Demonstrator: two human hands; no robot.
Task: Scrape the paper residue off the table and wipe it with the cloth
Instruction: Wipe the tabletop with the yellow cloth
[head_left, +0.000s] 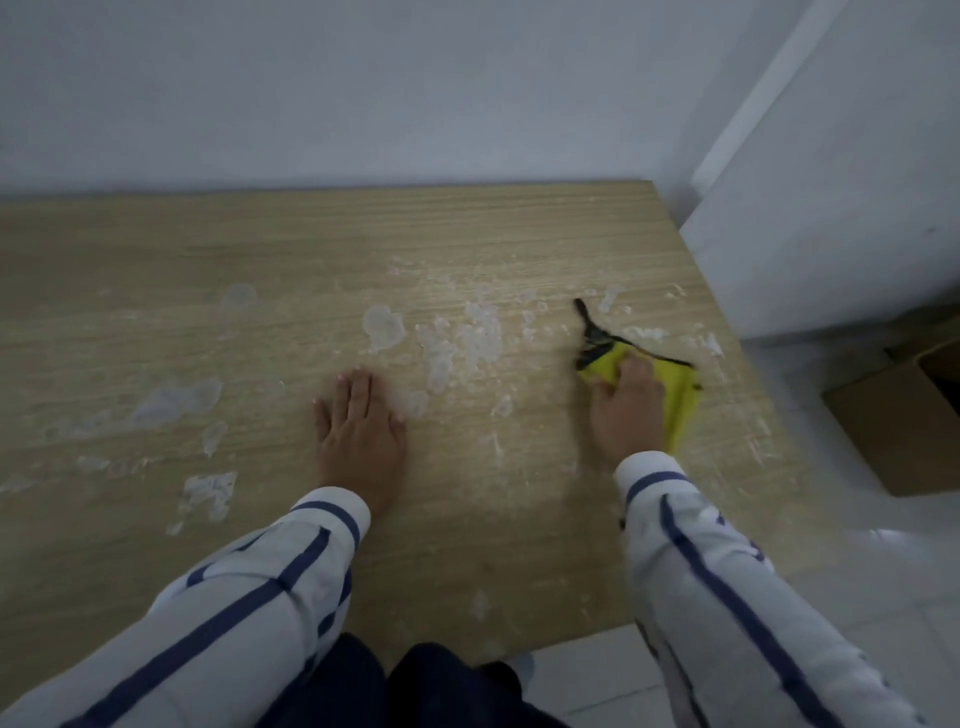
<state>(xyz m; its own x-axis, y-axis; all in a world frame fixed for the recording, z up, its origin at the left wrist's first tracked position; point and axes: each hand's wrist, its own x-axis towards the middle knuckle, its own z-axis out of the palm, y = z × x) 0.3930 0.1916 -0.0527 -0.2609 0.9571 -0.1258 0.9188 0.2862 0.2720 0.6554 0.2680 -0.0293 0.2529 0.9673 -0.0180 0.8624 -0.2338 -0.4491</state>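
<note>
left hand (358, 431) flat on table (156, 260), fingers (359, 388) straight, right hand (626, 410) gripping yellow cloth (678, 400), paper residue (467, 338) between

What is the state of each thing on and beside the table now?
Table: wood, spotted with white patches.
Paper residue: stuck on, not yet scraped off.
Cloth: yellow, crumpled, lying on the table.
Left hand: flat on the table, fingers straight.
Right hand: grips the cloth.
Box: on the floor, seems open.
</note>
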